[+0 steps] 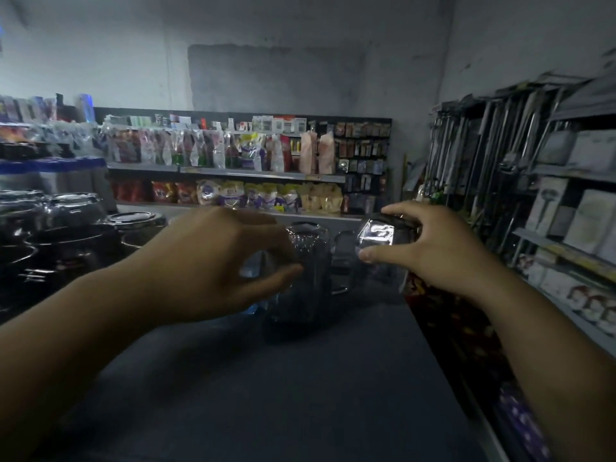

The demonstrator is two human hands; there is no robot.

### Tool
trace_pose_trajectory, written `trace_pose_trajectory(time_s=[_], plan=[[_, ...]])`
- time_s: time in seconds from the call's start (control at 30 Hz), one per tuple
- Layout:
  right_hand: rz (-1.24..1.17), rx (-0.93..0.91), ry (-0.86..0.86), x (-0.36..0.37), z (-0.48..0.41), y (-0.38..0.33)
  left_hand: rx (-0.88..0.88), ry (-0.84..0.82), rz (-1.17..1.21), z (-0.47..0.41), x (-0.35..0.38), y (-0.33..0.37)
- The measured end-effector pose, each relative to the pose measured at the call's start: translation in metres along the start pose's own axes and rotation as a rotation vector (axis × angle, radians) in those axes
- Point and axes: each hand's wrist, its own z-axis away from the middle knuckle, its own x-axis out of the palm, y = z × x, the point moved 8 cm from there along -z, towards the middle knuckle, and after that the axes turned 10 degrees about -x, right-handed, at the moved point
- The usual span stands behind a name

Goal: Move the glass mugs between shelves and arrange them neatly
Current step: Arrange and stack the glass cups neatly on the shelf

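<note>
Two clear glass mugs stand upside down on the dark shelf top (266, 378) in front of me. My left hand (213, 261) curls round the near mug (300, 285), thumb and fingers on its left side. My right hand (430, 248) grips the far mug (380, 238) from the right, with its handle (343, 261) pointing left between the two mugs. The view is dim and blurred, so the mug edges are hard to make out.
Stacked dark metal pots and bowls (66, 228) crowd the left end of the shelf top. A shelf of boxed goods and hanging steel utensils (500, 161) runs along the right. Packaged goods fill the far shelves (233, 161). The shelf top drops off at its right edge (450, 345).
</note>
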Motion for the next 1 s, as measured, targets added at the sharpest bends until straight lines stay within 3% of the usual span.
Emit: trace_pose_trajectory(time_s=[0.37, 0.57, 0.73, 0.87, 1.0], plan=[[0.060, 0.004, -0.054, 0.032, -0.001, -0.005, 0.064, -0.032, 0.123, 0.003, 0.017, 0.007], [-0.140, 0.065, -0.054, 0.035, 0.018, 0.000, 0.105, -0.118, 0.198, 0.006, 0.011, 0.020], [-0.159, 0.143, -0.047, 0.031, 0.028, -0.001, 0.095, -0.159, 0.321, 0.008, 0.007, 0.027], [-0.128, 0.129, 0.047, 0.021, 0.033, -0.007, -0.005, -0.162, 0.461, 0.009, 0.002, 0.019], [-0.027, -0.002, 0.304, 0.000, 0.049, -0.034, -0.102, -0.149, 0.772, 0.011, -0.008, 0.011]])
